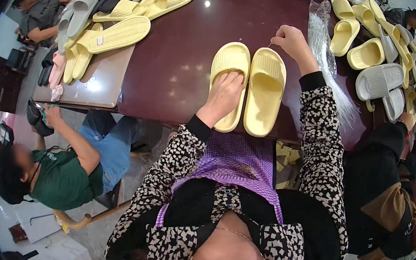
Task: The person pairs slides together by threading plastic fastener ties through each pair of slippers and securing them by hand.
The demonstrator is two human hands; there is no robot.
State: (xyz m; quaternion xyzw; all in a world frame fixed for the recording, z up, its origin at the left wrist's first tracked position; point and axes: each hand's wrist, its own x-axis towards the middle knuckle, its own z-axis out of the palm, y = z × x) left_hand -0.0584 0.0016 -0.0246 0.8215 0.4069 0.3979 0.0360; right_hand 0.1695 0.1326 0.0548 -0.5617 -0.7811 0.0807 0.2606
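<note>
A pair of yellow slide slippers lies side by side at the table's near edge, toes pointing away from me. My left hand [224, 96] has its fingers bent into the foot opening of the left slipper [232, 59], gripping it by the strap; the fingertips are partly hidden. Beyond the toe of the right slipper [263, 103], my right hand [292, 42] is pinched closed on a thin strand [270, 45] that reaches down to that toe. Just right of this hand lies a bundle of clear plastic strands [326, 56], partly in a clear bag.
The dark red table [173, 74] carries yellow, grey and black slippers [121, 33] at the left. Another heap of yellow and grey slippers [380, 78] lies at the right. A person in green [70, 173] sits at my left, holding a dark shoe; others are around the table.
</note>
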